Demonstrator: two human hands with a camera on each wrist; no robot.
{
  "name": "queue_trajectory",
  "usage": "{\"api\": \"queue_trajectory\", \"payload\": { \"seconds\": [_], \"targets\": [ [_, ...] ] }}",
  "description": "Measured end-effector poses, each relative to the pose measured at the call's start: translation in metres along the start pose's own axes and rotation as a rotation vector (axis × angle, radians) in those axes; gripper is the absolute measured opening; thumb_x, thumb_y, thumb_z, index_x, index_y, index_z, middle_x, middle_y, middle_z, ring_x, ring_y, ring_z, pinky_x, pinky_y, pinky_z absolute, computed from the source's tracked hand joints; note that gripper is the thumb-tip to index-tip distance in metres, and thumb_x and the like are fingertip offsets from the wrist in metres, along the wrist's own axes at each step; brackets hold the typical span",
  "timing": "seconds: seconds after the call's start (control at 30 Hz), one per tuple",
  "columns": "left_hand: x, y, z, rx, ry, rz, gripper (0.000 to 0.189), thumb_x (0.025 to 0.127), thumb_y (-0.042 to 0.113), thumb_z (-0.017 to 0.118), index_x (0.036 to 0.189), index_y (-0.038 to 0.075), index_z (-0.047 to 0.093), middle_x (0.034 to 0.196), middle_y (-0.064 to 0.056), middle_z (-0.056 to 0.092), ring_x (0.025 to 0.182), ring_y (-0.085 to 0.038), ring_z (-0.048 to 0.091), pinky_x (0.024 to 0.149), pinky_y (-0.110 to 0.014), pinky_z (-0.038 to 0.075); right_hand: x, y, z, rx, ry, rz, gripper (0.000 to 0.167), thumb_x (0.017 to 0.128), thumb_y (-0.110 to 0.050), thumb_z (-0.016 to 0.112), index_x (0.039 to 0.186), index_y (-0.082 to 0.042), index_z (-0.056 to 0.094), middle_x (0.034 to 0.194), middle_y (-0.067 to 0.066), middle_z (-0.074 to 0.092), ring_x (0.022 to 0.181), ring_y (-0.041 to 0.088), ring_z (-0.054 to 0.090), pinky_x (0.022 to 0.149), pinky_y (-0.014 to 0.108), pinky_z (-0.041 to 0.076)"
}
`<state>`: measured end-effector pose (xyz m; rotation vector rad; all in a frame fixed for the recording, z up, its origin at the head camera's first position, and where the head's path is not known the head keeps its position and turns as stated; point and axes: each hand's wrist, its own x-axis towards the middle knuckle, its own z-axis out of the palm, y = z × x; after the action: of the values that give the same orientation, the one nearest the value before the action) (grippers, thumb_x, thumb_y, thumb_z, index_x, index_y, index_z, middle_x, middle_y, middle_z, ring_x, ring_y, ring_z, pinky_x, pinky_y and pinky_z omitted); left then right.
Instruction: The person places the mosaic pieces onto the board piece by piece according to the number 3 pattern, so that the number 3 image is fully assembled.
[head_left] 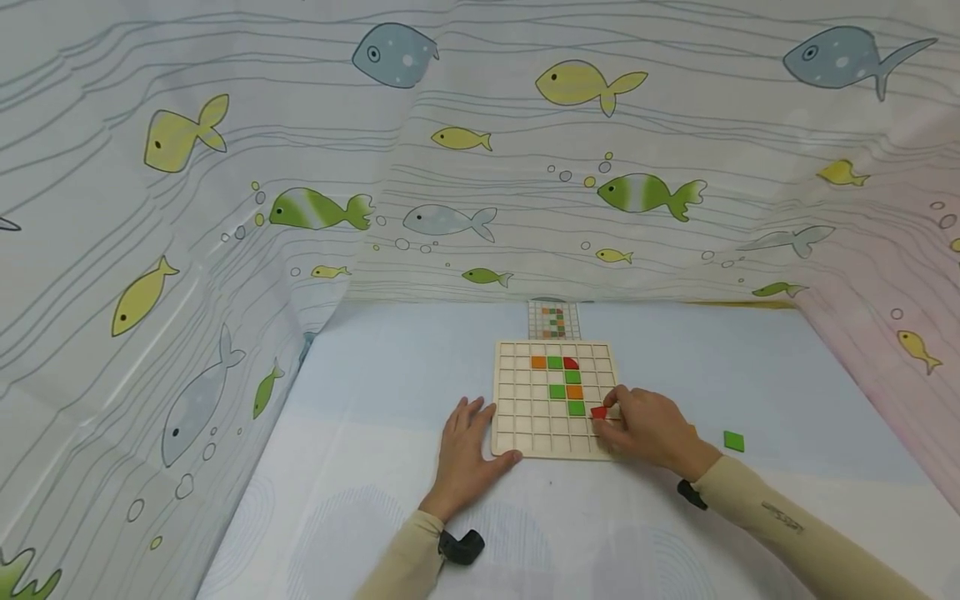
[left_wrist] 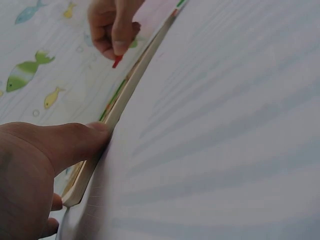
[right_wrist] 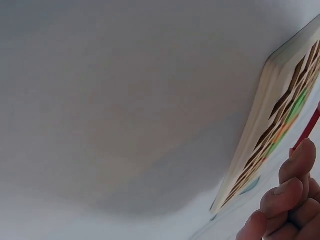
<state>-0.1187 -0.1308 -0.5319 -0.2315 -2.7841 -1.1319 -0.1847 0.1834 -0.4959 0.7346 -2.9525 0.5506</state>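
Observation:
A wooden grid board (head_left: 517, 425) lies on the table with orange, green and red tiles set in several of its cells. My right hand (head_left: 647, 427) pinches a red tile (head_left: 598, 412) between thumb and fingers, over the board's right side. The same red tile (left_wrist: 117, 61) shows below the fingertips in the left wrist view, above the board's surface. My left hand (head_left: 468, 454) lies along the board's left edge, fingers spread, with the thumb (left_wrist: 95, 132) resting on the near edge.
A loose green tile (head_left: 733, 441) lies on the table right of the board. Behind the board is a pattern card (head_left: 534, 321) showing a grid of coloured squares. Fish-printed sheets (head_left: 525, 167) enclose the table at the back and sides.

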Motion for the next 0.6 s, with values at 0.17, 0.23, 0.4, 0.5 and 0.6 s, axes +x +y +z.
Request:
{"api": "queue_trajectory", "payload": {
  "seconds": [0.17,0.23,0.4,0.5,0.6],
  "targets": [
    [0.0,0.0,0.0,0.002,0.0,0.004,0.079,0.086,0.04,0.084,0.149,0.003,0.056,0.161,-0.021,0.045,0.158,-0.047,0.027,0.125,-0.069,0.024,0.005,-0.008,0.002,0.02,-0.027,-0.011,0.03,0.092,-0.037,0.076,0.104,-0.01,0.07,0.058,-0.012,0.048,0.059,0.006,0.043,0.052,0.023,0.037],
    [0.0,0.0,0.0,0.003,0.001,0.005,0.079,0.085,0.04,0.085,0.149,0.003,0.057,0.161,-0.021,0.045,0.158,-0.047,0.027,0.125,-0.069,0.024,0.006,-0.011,0.003,0.028,-0.038,-0.007,0.029,0.092,-0.036,0.077,0.103,-0.011,0.07,0.056,-0.011,0.047,0.057,0.006,0.043,0.05,0.023,0.035],
    [0.0,-0.001,0.001,0.005,0.004,0.01,0.079,0.085,0.041,0.084,0.149,0.003,0.057,0.161,-0.021,0.045,0.158,-0.048,0.027,0.125,-0.07,0.024,0.008,-0.018,0.006,0.045,-0.061,0.008,0.029,0.091,-0.037,0.078,0.102,-0.011,0.07,0.055,-0.01,0.043,0.054,0.007,0.039,0.049,0.022,0.029],
    [0.0,-0.001,0.001,0.004,0.006,0.013,0.079,0.085,0.042,0.084,0.149,0.004,0.057,0.161,-0.022,0.046,0.157,-0.048,0.028,0.125,-0.07,0.025,0.009,-0.02,0.007,0.05,-0.071,0.007,0.03,0.091,-0.037,0.078,0.102,-0.01,0.07,0.055,-0.009,0.042,0.054,0.007,0.037,0.049,0.022,0.027],
    [0.0,-0.001,0.001,0.004,0.008,0.013,0.079,0.085,0.041,0.084,0.148,0.004,0.057,0.16,-0.022,0.046,0.157,-0.048,0.028,0.125,-0.07,0.025,0.011,-0.023,0.007,0.059,-0.088,0.012,0.03,0.091,-0.037,0.078,0.102,-0.01,0.071,0.055,-0.009,0.042,0.054,0.007,0.038,0.05,0.023,0.027]
  ]
}}
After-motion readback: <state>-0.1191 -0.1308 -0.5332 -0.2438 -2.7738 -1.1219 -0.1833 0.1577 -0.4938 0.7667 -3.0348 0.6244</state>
